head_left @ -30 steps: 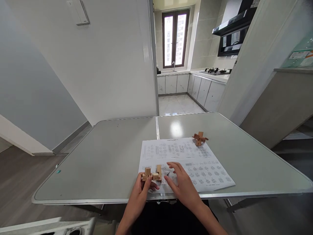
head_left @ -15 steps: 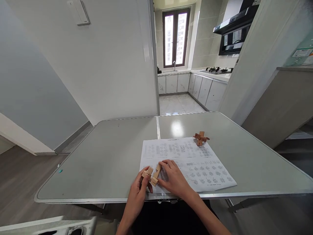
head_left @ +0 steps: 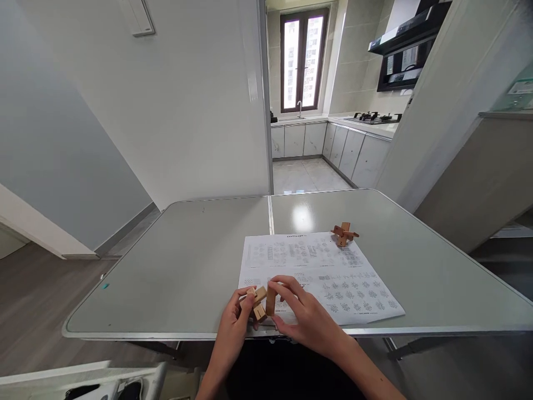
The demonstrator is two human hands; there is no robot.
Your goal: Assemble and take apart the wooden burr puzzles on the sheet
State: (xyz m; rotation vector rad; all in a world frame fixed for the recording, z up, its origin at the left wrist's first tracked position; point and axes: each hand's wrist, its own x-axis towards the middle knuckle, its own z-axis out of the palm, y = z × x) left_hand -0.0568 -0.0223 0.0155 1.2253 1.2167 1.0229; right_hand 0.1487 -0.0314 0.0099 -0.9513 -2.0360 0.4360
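Note:
My left hand [head_left: 237,318] is closed around a cluster of interlocked light wooden puzzle pieces [head_left: 259,312], held just over the near edge of the table. Between the thumb and fingertips of my right hand [head_left: 302,308] stands a single wooden puzzle piece [head_left: 270,300], roughly upright, close beside the cluster's right side. Whether the two touch I cannot tell. Beneath both hands lies a white instruction sheet [head_left: 291,261] printed with rows of small diagrams. A darker assembled wooden burr puzzle [head_left: 343,234] rests at the sheet's far right corner.
The grey-green folding table [head_left: 187,266] has a metal rim and a centre seam. A small teal bit [head_left: 105,286] lies near its left edge. Behind stand a white wall [head_left: 200,111] and a doorway into a kitchen. A pale container [head_left: 104,383] is at lower left.
The single piece in my right hand has turned from slanted to nearly upright. The cluster in my left hand has shifted in angle slightly. The view has moved a little.

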